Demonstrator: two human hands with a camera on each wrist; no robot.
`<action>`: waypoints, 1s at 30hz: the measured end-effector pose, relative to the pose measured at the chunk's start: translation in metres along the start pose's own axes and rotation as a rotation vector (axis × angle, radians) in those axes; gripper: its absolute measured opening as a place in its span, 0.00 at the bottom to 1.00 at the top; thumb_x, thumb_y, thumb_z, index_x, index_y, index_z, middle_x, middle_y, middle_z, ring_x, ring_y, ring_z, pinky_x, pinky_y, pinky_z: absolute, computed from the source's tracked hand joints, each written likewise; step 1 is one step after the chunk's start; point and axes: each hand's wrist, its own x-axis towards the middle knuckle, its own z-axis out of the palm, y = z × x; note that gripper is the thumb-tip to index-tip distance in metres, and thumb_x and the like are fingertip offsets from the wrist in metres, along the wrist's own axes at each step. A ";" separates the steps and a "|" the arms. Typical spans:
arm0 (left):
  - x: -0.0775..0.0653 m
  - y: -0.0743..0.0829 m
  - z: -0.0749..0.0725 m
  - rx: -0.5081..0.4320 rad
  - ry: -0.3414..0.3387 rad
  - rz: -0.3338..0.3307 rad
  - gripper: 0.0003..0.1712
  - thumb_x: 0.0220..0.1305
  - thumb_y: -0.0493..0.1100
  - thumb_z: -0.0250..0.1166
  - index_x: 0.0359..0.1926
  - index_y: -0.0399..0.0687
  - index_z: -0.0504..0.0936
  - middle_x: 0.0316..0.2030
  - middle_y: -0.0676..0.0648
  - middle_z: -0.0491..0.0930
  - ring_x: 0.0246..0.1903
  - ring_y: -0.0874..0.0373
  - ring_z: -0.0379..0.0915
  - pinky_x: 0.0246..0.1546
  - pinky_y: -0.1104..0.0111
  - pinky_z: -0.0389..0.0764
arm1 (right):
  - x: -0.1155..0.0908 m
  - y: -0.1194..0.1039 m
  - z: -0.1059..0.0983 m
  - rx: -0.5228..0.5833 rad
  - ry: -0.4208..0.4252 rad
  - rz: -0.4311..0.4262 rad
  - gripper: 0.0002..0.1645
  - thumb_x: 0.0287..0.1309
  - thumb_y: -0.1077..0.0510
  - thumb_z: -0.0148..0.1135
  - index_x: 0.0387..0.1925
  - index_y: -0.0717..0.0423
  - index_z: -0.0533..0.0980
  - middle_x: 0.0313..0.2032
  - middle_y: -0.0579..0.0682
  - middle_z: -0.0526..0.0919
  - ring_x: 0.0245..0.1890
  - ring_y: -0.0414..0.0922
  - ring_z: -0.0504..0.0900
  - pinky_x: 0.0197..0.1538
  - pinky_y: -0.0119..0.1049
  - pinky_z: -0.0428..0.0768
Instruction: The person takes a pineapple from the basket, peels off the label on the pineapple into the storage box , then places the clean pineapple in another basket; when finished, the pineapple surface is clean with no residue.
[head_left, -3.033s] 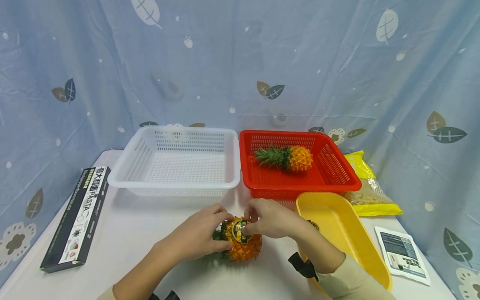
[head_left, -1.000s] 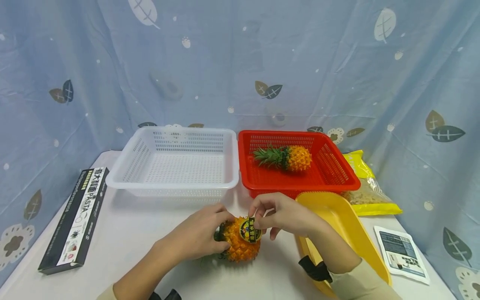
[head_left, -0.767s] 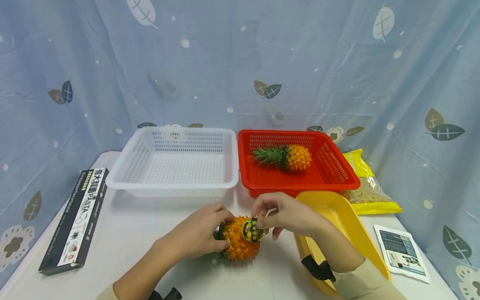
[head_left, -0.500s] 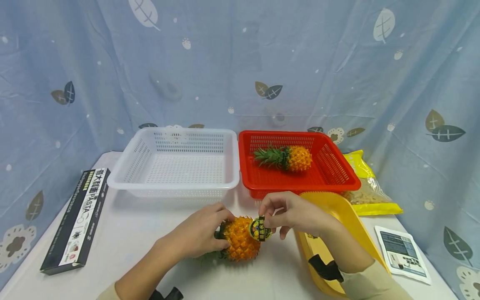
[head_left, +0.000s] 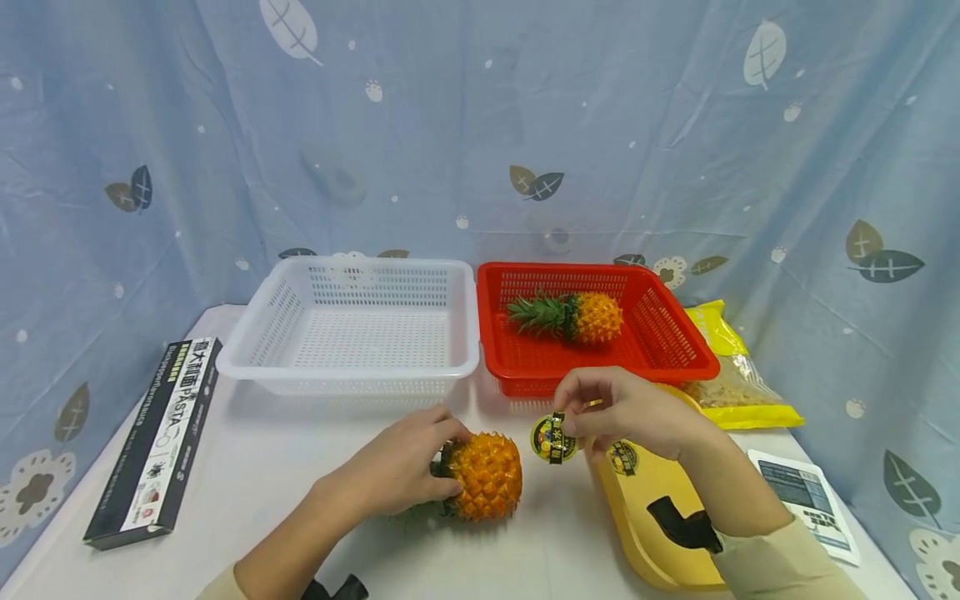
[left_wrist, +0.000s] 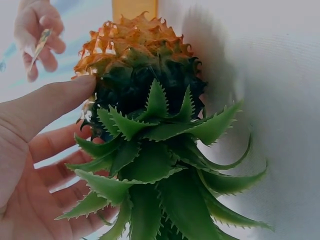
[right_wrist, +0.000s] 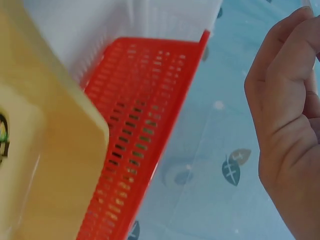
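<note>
A small pineapple (head_left: pixel 491 479) with bare orange skin lies on its side on the white table. My left hand (head_left: pixel 397 462) grips it where the fruit meets the crown. In the left wrist view the thumb presses the pineapple (left_wrist: pixel 135 50) from one side, with the other fingers behind the spiky green leaves. Right of the fruit and apart from it, my right hand (head_left: pixel 630 412) pinches a round black-and-yellow sticker (head_left: pixel 547 440) by its edge. A similar round sticker (head_left: pixel 622 457) is inside the yellow tray (head_left: pixel 660 525), under the right hand. The right wrist view cuts off the fingertips.
A red basket (head_left: pixel 555 360) at the back holds another pineapple (head_left: pixel 600 317). Left of it stands a white basket (head_left: pixel 360 337). A black pasta box (head_left: pixel 157 442) lies far left; a yellow bag (head_left: pixel 738 385) and a white pouch (head_left: pixel 817 512) lie at the right.
The right hand has peeled the sticker off the pineapple's skin and moved it rightward, to beside the yellow tray. The left hand keeps its grip on the pineapple in the same place.
</note>
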 end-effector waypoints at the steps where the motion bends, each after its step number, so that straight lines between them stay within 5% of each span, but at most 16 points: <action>1: 0.000 0.000 0.000 -0.002 -0.001 -0.003 0.27 0.55 0.46 0.79 0.55 0.47 0.83 0.50 0.52 0.79 0.52 0.53 0.79 0.59 0.54 0.81 | -0.001 0.000 -0.002 -0.005 0.000 0.002 0.12 0.65 0.61 0.66 0.48 0.61 0.78 0.38 0.56 0.79 0.31 0.48 0.82 0.35 0.42 0.88; 11: 0.001 0.001 0.000 0.003 -0.002 -0.010 0.27 0.55 0.46 0.79 0.55 0.46 0.83 0.50 0.52 0.79 0.52 0.53 0.79 0.58 0.54 0.82 | -0.016 0.005 -0.025 -0.120 0.034 0.008 0.12 0.65 0.60 0.67 0.47 0.60 0.79 0.38 0.59 0.79 0.36 0.56 0.83 0.35 0.46 0.89; 30: 0.000 0.001 0.001 0.000 0.000 -0.010 0.27 0.55 0.46 0.79 0.55 0.47 0.83 0.48 0.54 0.78 0.49 0.56 0.77 0.57 0.54 0.82 | -0.041 0.049 -0.069 -0.159 0.011 0.078 0.12 0.67 0.61 0.65 0.48 0.63 0.77 0.34 0.55 0.79 0.34 0.53 0.81 0.34 0.48 0.89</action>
